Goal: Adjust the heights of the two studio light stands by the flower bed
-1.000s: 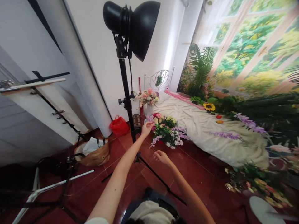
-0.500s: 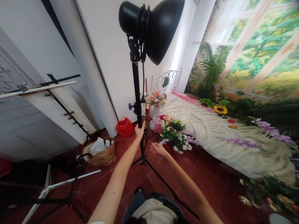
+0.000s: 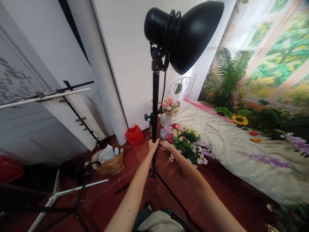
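Observation:
A black studio light (image 3: 198, 35) with a wide bowl reflector stands high in front of me, its cable looped around the housing. It tops a black light stand (image 3: 155, 93) whose legs spread on the floor. My left hand (image 3: 153, 146) is wrapped round the pole below the clamp collar (image 3: 153, 119) and its side knob. Just right of the pole, at the same height, is my right hand (image 3: 166, 145), its fingers curved and loosely apart. Whether its fingertips touch the pole is hard to make out.
Flower bunches (image 3: 183, 138) lie right of the stand, beside a bed with a cream blanket (image 3: 222, 145). A red bag (image 3: 134, 134) and a woven basket (image 3: 112, 162) sit on the floor to the left. Further left are a backdrop frame (image 3: 48, 96) and white stand legs (image 3: 79, 187).
My right hand has moved in close to the pole. My left hand keeps its hold on the stand. The view has shifted, so the light appears further right and lower.

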The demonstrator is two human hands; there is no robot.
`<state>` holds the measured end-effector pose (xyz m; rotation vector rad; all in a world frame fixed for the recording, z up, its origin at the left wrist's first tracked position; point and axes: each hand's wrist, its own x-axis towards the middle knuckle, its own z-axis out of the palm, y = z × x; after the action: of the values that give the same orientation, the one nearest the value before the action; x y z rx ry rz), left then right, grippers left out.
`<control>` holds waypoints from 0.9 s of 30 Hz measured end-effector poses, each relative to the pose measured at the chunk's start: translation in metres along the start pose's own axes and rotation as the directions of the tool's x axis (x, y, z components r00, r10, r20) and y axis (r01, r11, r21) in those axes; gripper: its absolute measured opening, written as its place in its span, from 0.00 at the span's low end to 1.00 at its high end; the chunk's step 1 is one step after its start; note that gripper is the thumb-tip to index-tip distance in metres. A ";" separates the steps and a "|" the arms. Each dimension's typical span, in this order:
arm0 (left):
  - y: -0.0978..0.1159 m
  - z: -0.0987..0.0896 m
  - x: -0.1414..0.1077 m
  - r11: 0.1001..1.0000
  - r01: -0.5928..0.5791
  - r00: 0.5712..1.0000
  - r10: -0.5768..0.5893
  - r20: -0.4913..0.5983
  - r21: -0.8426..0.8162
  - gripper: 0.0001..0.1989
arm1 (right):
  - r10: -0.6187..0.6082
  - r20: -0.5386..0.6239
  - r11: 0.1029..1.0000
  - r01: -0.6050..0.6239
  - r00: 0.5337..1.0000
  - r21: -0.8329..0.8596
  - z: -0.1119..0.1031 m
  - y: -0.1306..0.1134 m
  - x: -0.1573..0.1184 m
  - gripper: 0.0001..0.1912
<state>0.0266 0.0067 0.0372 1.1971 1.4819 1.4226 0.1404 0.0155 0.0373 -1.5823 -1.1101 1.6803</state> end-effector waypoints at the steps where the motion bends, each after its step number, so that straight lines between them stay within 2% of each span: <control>1: -0.002 0.002 0.001 1.000 -0.001 0.999 0.001 -0.033 -0.001 0.13 | 0.006 0.028 1.000 -0.005 1.000 -0.016 -0.002 -0.003 0.005 0.04; 5: -0.006 0.005 0.003 1.000 -0.012 0.996 0.013 -0.083 0.009 0.10 | 0.065 0.178 0.997 -0.056 0.982 -0.052 -0.013 -0.012 0.018 0.02; 11: -0.011 0.006 0.004 0.997 -0.040 0.994 0.047 -0.103 0.073 0.11 | 0.198 0.343 0.980 -0.172 0.918 -0.105 -0.034 -0.012 0.030 0.05; 17: -0.015 0.009 0.004 0.988 -0.017 0.992 0.036 -0.120 0.155 0.14 | 0.035 0.420 0.998 -0.050 0.907 0.023 -0.040 0.001 0.037 0.08; 23: -0.013 0.009 0.004 0.986 -0.025 0.989 0.049 -0.142 0.167 0.13 | -0.114 0.393 0.990 0.071 0.912 0.121 -0.037 0.021 0.035 0.16; 25: -0.013 0.009 0.004 0.986 -0.051 0.986 0.075 -0.150 0.158 0.14 | -0.161 0.375 0.986 0.130 0.913 0.105 -0.037 0.023 0.034 0.19; 27: -0.013 0.009 0.004 0.987 -0.066 0.984 0.089 -0.157 0.149 0.14 | -0.163 0.359 0.983 0.181 0.919 -0.016 -0.038 0.019 0.035 0.21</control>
<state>0.0327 0.0144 0.0236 1.2624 1.6910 1.5184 0.1756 0.0427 0.0053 -1.1902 -1.4349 1.8762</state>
